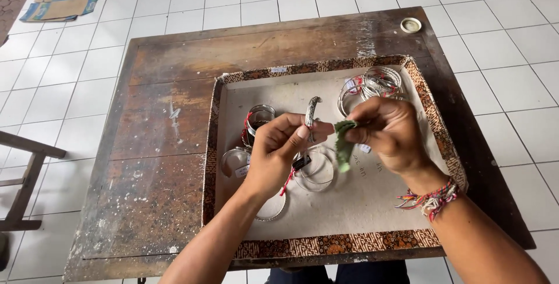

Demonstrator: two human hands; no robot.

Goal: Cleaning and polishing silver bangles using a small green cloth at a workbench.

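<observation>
Tray rim [338, 243] nearest; bangles [372, 86] behind hands, cardboard [61, 1] far.

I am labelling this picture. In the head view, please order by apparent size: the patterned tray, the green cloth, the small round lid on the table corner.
1. patterned tray, by far the largest.
2. green cloth, pinched in the right hand.
3. small round lid; it lies farther from the camera, so its place after the cloth is unsure.

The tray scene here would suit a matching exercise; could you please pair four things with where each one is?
1. silver bangle
2. green cloth
3. small round lid
4. flattened cardboard

A. on the tiled floor
B. pinched in the left hand
C. on the table's far right corner
D. in the right hand

Pairs: 1-B, 2-D, 3-C, 4-A
</observation>
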